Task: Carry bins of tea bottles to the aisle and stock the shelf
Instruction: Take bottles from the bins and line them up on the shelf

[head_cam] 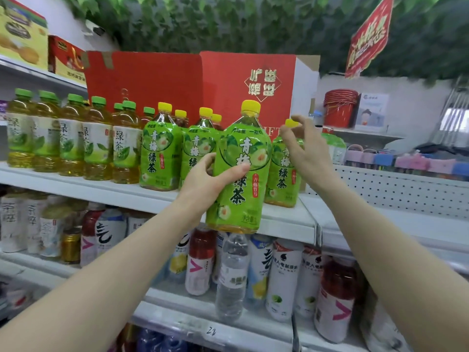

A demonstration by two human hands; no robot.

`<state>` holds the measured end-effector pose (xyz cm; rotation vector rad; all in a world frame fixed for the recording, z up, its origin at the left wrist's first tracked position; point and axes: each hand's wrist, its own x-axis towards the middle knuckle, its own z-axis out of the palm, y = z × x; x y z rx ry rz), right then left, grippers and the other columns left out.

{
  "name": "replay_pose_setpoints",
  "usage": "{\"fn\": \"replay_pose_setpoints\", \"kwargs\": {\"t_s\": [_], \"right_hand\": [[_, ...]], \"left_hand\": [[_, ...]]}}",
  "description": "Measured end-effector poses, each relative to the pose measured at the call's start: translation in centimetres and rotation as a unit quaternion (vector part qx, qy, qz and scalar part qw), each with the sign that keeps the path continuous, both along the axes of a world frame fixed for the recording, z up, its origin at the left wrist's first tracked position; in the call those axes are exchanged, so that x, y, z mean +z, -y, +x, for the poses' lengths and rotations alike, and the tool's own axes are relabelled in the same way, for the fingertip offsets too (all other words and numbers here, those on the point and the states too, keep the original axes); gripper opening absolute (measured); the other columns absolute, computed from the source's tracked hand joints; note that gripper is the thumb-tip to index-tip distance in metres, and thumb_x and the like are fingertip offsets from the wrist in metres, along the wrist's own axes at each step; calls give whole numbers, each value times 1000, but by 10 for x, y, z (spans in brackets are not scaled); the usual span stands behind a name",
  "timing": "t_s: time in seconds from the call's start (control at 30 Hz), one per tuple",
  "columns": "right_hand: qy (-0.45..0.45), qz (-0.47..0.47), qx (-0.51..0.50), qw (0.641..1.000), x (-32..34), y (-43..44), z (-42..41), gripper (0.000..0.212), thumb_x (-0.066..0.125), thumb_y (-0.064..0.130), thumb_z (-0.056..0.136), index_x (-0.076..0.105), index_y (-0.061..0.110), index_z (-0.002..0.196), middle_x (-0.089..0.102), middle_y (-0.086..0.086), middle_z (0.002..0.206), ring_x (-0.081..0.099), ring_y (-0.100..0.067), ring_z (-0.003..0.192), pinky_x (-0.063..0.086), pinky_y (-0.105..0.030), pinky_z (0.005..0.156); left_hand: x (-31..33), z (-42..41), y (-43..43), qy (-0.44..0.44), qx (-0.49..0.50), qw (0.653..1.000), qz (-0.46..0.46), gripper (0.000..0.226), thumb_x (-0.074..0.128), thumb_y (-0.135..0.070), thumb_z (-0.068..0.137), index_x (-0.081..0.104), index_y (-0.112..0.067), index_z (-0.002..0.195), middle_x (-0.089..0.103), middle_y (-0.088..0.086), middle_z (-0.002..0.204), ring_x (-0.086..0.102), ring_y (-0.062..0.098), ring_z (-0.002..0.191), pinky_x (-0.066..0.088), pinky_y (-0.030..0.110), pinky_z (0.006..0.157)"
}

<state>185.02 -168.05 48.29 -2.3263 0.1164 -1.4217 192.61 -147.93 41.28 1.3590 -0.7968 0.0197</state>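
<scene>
My left hand (206, 177) grips a large green-labelled tea bottle with a yellow cap (241, 168), held upright just in front of the white shelf (101, 189), its base below the shelf edge. My right hand (304, 146) pinches the yellow cap of a second matching bottle (283, 174) that stands on the shelf at the right end of the row. More yellow-capped green bottles (160, 148) stand to the left on the same shelf. No bin is in view.
Green-capped tea bottles (73, 138) fill the shelf's left part. Red cartons (193, 82) stand behind the row. Mixed drinks (281, 275) crowd the lower shelves. A perforated white end panel (396, 189) and a red bucket (338, 107) lie to the right.
</scene>
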Motion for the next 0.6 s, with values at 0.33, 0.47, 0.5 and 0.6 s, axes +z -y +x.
{"fn": "replay_pose_setpoints", "kwargs": {"t_s": [0.33, 0.47, 0.5, 0.6], "right_hand": [[9, 116, 119, 986, 10, -39, -30, 79, 63, 84, 64, 59, 28, 119, 71, 6, 108, 69, -15, 100, 55, -47, 91], [19, 98, 68, 993, 18, -25, -32, 95, 59, 90, 60, 54, 23, 127, 67, 1, 116, 66, -21, 105, 54, -50, 93], [14, 97, 52, 994, 18, -22, -32, 99, 58, 91, 61, 52, 22, 131, 65, 0, 121, 64, -21, 109, 52, -50, 96], [8, 93, 14, 996, 13, -12, -25, 86, 57, 78, 77, 47, 18, 138, 56, -2, 136, 53, -14, 115, 42, -37, 101]], "left_hand": [[27, -13, 29, 119, -38, 988, 86, 107, 69, -79, 59, 39, -28, 149, 56, -8, 132, 55, 12, 119, 45, 31, 98], [41, 14, 20, 262, 90, 953, 120, 76, 55, -69, 85, 41, -28, 148, 55, -5, 135, 52, 13, 123, 44, 38, 106], [41, 24, 21, 296, 135, 936, 134, 70, 55, -63, 90, 41, -28, 148, 52, -2, 142, 49, 15, 128, 41, 39, 109], [33, 42, 26, 382, 208, 878, 202, 66, 60, -46, 94, 36, -25, 152, 38, 2, 155, 36, 20, 141, 32, 40, 115]]}}
